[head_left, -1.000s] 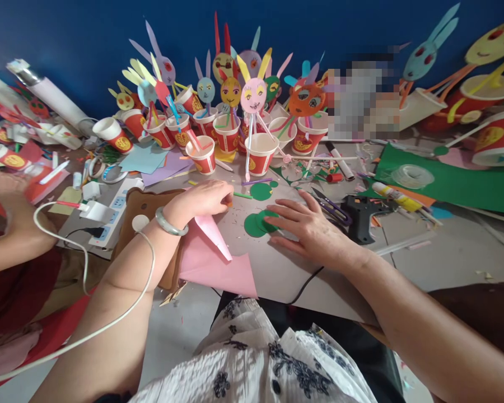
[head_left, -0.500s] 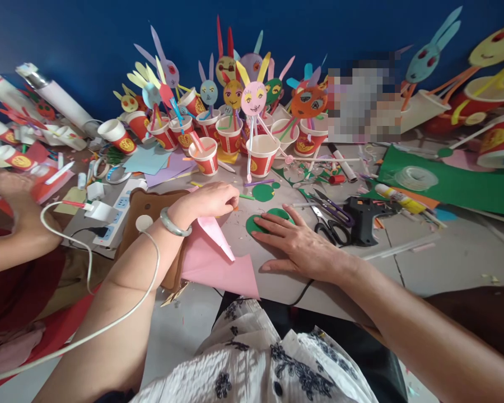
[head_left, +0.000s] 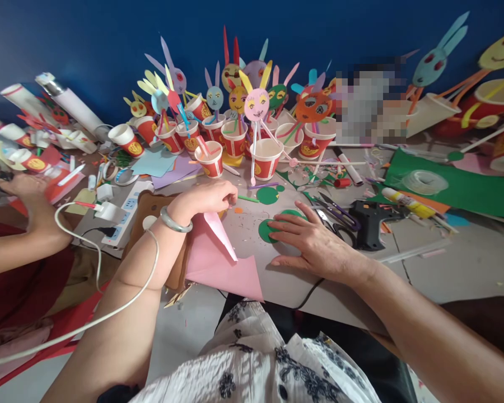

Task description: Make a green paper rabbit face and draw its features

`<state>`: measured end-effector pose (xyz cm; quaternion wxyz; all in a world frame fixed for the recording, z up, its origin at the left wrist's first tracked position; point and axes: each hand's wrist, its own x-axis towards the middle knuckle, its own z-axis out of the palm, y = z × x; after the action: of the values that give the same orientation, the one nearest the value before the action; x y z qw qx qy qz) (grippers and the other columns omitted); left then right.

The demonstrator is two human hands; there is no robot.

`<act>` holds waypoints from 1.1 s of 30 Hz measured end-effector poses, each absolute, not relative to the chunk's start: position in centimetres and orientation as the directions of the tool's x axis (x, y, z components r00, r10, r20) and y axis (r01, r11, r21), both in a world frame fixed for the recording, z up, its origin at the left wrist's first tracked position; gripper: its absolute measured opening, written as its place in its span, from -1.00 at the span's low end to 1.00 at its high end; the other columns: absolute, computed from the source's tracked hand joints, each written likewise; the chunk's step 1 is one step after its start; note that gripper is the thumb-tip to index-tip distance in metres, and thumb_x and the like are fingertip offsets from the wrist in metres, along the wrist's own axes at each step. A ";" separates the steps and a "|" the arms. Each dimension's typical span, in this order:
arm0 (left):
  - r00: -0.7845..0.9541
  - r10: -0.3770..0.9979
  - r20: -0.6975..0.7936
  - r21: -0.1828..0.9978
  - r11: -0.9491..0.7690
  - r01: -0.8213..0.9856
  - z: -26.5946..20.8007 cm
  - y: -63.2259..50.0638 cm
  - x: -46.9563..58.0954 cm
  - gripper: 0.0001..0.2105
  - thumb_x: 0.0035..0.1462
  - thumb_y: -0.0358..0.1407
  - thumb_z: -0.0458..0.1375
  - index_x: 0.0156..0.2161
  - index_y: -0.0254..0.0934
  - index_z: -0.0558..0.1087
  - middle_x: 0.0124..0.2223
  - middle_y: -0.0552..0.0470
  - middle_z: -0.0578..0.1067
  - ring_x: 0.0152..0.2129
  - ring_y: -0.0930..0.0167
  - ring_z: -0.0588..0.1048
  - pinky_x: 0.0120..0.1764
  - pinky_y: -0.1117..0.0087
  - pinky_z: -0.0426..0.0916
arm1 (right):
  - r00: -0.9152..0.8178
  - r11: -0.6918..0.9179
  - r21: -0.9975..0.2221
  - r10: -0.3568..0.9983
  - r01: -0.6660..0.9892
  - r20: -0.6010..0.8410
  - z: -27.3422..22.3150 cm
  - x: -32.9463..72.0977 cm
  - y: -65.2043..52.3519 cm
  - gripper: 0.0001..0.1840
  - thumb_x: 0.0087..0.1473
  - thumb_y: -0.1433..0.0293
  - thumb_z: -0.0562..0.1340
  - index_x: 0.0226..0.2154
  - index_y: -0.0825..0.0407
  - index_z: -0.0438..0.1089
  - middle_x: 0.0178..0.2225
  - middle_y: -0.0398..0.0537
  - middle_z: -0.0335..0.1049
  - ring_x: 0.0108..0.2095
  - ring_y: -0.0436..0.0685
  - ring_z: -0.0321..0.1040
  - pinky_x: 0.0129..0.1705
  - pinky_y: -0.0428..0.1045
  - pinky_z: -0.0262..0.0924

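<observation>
Right hand [head_left: 308, 239] spreads, fingertips over flat, round green paper discs [head_left: 266, 231] on the grey tabletop [head_left: 248, 238]; left hand [head_left: 214, 198] curls, cannot tell whether pinching anything; pink paper sheet [head_left: 229, 279] lies nearby. Beyond stand red-and-white paper cups [head_left: 266, 167].

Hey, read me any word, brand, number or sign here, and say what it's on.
None is legible.
Yellow emblems on red-and-white paper cups: too small and blurred to read.
Yellow tube: any print too blurred.
Green discs at the right hand: no lettering visible.

green discs [head_left: 266, 230], pink paper [head_left: 229, 279]
</observation>
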<state>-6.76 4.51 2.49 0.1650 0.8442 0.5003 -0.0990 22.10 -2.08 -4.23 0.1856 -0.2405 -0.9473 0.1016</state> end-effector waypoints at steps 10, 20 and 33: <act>0.546 0.797 -0.258 0.189 -0.513 0.837 0.6 4.2 -5.5 -0.91 0.15 -0.41 0.20 -0.26 -0.30 0.56 -0.19 -0.05 0.63 -0.27 0.36 0.54 -0.20 0.38 0.35 | -0.820 0.872 -0.262 0.482 0.414 0.308 -4.3 22.1 -2.1 -0.50 0.28 -0.02 0.25 -0.02 0.04 0.55 0.10 0.15 0.58 0.17 0.40 0.45 0.39 0.45 -0.01; 0.559 0.793 -0.242 0.258 -0.503 0.825 0.4 4.4 -5.9 -0.90 0.12 -0.44 0.16 -0.32 -0.29 0.54 -0.23 -0.04 0.61 -0.31 0.37 0.52 -0.24 0.37 0.33 | -0.809 0.875 -0.214 0.484 0.435 0.333 -4.4 22.2 -1.9 -0.49 0.28 0.01 0.26 0.00 0.09 0.55 0.14 0.25 0.54 0.22 0.44 0.41 0.36 0.48 0.07; 0.605 0.784 -0.139 0.823 -0.248 0.511 0.1 3.7 -4.1 -0.95 0.06 -0.44 0.22 -0.34 -0.35 0.54 -0.38 0.04 0.61 -0.47 0.52 0.51 -0.37 0.50 0.36 | -0.596 0.774 -0.419 0.633 0.475 0.493 -4.0 21.5 -2.1 -0.82 0.32 0.25 0.26 -0.18 0.01 0.51 -0.24 0.04 0.65 -0.19 0.23 0.55 -0.01 0.21 0.33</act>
<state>-4.06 3.73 0.13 0.4492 0.7751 0.4175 0.1520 21.51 -2.13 -3.99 0.3221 -0.3132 -0.8849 0.1225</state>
